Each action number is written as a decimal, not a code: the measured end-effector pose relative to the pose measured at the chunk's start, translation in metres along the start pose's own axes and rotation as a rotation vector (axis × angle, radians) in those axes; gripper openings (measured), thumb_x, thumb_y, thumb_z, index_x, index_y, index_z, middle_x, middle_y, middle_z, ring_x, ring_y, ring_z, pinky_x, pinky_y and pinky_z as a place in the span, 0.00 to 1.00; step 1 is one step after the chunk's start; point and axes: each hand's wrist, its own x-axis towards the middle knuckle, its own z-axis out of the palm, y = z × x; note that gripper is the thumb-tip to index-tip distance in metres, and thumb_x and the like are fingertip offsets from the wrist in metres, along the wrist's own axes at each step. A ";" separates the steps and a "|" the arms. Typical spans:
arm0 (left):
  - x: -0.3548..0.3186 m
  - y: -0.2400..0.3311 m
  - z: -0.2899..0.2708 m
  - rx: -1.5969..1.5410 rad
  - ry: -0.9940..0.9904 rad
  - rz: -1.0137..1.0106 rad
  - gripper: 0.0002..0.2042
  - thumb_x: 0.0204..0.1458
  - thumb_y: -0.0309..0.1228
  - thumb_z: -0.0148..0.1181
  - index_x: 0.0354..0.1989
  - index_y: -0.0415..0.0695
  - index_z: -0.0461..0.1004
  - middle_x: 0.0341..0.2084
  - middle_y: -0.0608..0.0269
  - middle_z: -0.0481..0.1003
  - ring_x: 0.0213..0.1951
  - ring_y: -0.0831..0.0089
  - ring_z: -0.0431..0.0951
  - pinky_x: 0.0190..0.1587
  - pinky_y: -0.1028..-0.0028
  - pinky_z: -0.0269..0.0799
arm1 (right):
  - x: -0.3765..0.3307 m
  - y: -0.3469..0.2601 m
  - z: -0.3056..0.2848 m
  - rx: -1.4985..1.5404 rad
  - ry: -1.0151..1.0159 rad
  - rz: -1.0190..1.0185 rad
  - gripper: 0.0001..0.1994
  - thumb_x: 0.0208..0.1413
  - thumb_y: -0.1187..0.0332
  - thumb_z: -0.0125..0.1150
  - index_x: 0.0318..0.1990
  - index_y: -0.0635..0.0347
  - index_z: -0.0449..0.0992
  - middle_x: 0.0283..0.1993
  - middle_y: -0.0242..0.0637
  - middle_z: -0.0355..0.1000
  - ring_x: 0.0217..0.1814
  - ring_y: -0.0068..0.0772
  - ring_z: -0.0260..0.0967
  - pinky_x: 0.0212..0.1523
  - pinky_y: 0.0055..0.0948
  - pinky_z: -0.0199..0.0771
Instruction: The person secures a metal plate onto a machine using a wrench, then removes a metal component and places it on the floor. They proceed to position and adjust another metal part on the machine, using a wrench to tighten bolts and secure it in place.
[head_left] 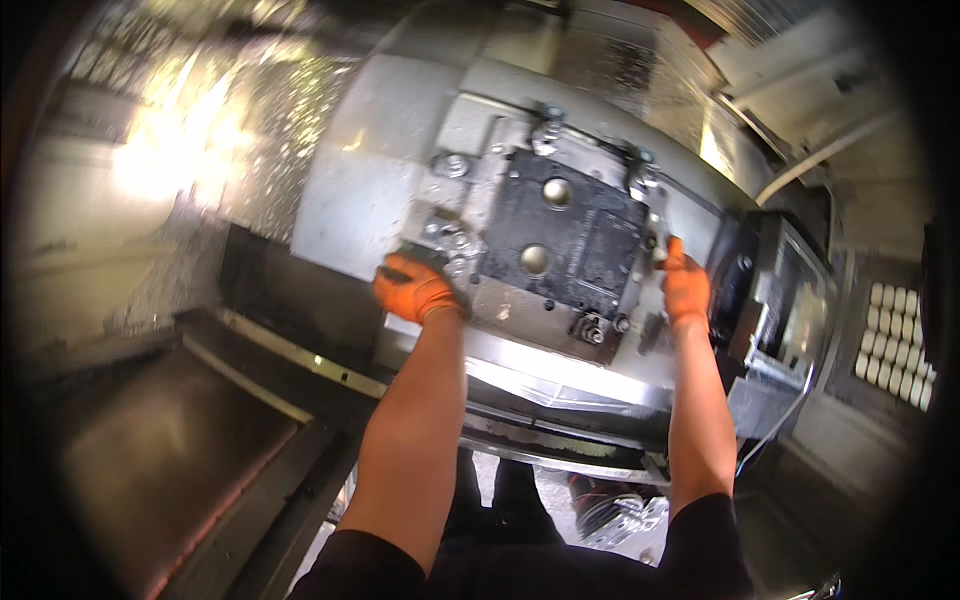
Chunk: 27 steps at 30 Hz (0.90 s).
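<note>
Your left hand (413, 289), orange glove, is curled shut on a dark flat piece at the fixture's 8 o'clock corner; can't tell exactly what that piece is. Right hand (686, 285), also gloved, is flat and mostly open, thumb up, pressing the fixture's 3 o'clock edge, gripping nothing that I can see. Between them sits the dark workpiece plate (562, 232), two round bores, clamped on the grey fixture block (400, 150) inside the machine enclosure. Clamps (546, 124) at 12 o'clock, another (640, 168) at 1 o'clock, bolt (592, 328) at 6. To do it well, I'd say: keep both wrists level, push even from both sides so the plate stays square, fingers off the clamp edges. Metal chips (250, 120) cover the wall at 10 o'clock, watch forearms. Control panel buttons (895, 345) sit far out at 3 o'clock.
</note>
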 end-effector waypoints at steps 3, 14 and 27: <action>0.008 -0.006 0.001 -0.004 0.014 -0.004 0.19 0.61 0.41 0.55 0.39 0.31 0.75 0.38 0.38 0.76 0.42 0.42 0.74 0.49 0.53 0.70 | -0.034 -0.048 0.005 0.055 0.053 -0.129 0.27 0.66 0.46 0.46 0.35 0.62 0.81 0.26 0.40 0.77 0.28 0.35 0.71 0.37 0.32 0.69; 0.001 0.008 -0.011 0.069 -0.113 -0.115 0.25 0.62 0.45 0.51 0.51 0.31 0.74 0.53 0.40 0.74 0.58 0.46 0.69 0.65 0.56 0.61 | -0.030 -0.167 0.056 -0.668 -0.530 -0.884 0.26 0.60 0.42 0.56 0.32 0.59 0.83 0.26 0.50 0.76 0.31 0.53 0.75 0.34 0.41 0.74; 0.008 0.020 -0.014 -0.094 -0.143 -0.263 0.25 0.62 0.45 0.51 0.50 0.31 0.73 0.52 0.40 0.73 0.57 0.45 0.69 0.63 0.55 0.62 | -0.071 -0.135 0.078 -0.552 -0.213 -0.751 0.28 0.58 0.37 0.54 0.34 0.55 0.83 0.30 0.50 0.78 0.38 0.54 0.77 0.43 0.42 0.75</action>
